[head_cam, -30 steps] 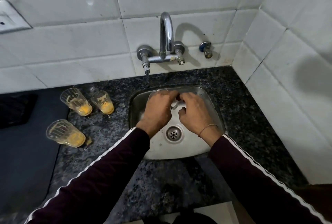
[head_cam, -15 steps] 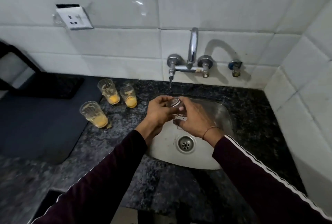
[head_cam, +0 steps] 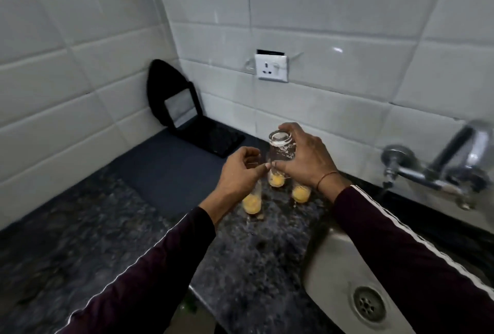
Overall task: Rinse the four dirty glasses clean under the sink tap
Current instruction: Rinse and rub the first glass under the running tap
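Rinsed glass (head_cam: 282, 147) now lifted from sink (head_cam: 324, 261), above dirty glasses (head_cam: 276, 180).

The clear glass (head_cam: 282, 150) held upside down in the right hand (head_cam: 307, 162) is smooth, transparent and wet-looking. Just below it, three glasses (head_cam: 251, 204) of the same clear material show yellow residue at their bottoms. They stand on a tabletop (head_cam: 80, 240) of dark speckled polished stone. Left of the glasses lies a matt dark-blue mat (head_cam: 171, 173). To their right, the sink (head_cam: 328, 266) is dull brushed metal and the tap (head_cam: 454, 162) shiny chrome. Behind them, the wall tiles (head_cam: 334, 79) are glossy white ceramic, and the socket (head_cam: 271, 67) smooth white plastic. The sleeves (head_cam: 149, 274) are matt maroon cloth.
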